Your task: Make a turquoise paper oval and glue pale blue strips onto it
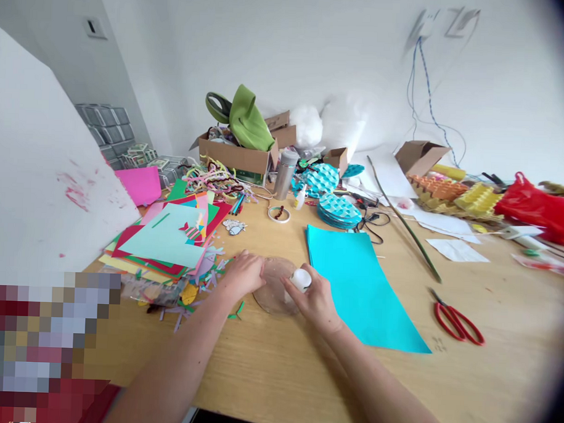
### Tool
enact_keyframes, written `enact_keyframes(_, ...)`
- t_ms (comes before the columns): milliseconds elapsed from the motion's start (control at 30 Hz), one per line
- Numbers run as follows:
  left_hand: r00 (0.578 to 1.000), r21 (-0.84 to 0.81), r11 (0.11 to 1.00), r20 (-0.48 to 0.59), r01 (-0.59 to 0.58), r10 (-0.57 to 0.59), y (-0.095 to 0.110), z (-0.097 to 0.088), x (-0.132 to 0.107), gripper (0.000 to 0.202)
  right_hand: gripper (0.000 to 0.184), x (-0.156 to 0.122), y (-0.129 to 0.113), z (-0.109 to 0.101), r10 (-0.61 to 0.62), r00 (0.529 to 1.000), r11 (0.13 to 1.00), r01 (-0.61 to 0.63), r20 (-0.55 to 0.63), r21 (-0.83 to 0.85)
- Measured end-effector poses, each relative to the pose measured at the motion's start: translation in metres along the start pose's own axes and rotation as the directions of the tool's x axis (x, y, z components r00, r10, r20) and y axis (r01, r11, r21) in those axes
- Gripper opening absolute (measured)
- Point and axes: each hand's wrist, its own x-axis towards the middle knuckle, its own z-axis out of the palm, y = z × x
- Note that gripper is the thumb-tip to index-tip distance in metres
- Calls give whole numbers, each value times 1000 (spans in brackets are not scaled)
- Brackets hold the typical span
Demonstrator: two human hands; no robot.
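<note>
A round, see-through disc (275, 291) lies on the table in front of me. My left hand (245, 275) grips its left rim, with the fingers curled and partly hidden. Over the right part of the disc, my right hand (316, 299) is closed around a white glue bottle (302, 279). The bottle's round base faces up toward me, and its lower end is hidden by my fingers. Just right of my right hand lies a stack of turquoise paper sheets (362, 288).
Coloured paper (165, 235) and scraps cover the left side. Red-handled scissors (458, 322) and a long green stick (406, 222) lie at right. Behind stand a metal flask (287, 174), another small white bottle (301, 197), turquoise discs (340, 211) and a filled cardboard box (237, 160).
</note>
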Motion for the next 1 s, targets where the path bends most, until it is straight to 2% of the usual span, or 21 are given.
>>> enact_keyframes(200,1000,1,1000,7,-1,1,0,-1,0,7,37,-1,8,-4,8,1000,1000,-8,2,-10)
enact_keyframes(267,1000,3,1000,12,0,0,1,-2,0,6,38,6,12,-1,11,1000,999,-11,3,-33)
enact_keyframes(400,1000,16,1000,27,13,-13,2,-4,0,7,41,32,20,13,75,994,993,-82,-79,-85)
enact_keyframes(500,999,20,1000,34,23,-24,2,-4,1,10,43,43,23,20,74,993,993,-82,-97,-82)
enact_keyframes(700,999,5,1000,47,19,-19,1,-4,1,10,44,36,24,14,68,994,992,-76,-90,-96)
enact_keyframes(867,999,2,1000,37,21,-21,2,-4,0,6,44,39,14,21,90,993,993,-95,-76,-74)
enact_keyframes(1000,998,-12,1000,58,12,-11,0,-5,2,9,39,34,-9,36,107,994,994,-108,30,35)
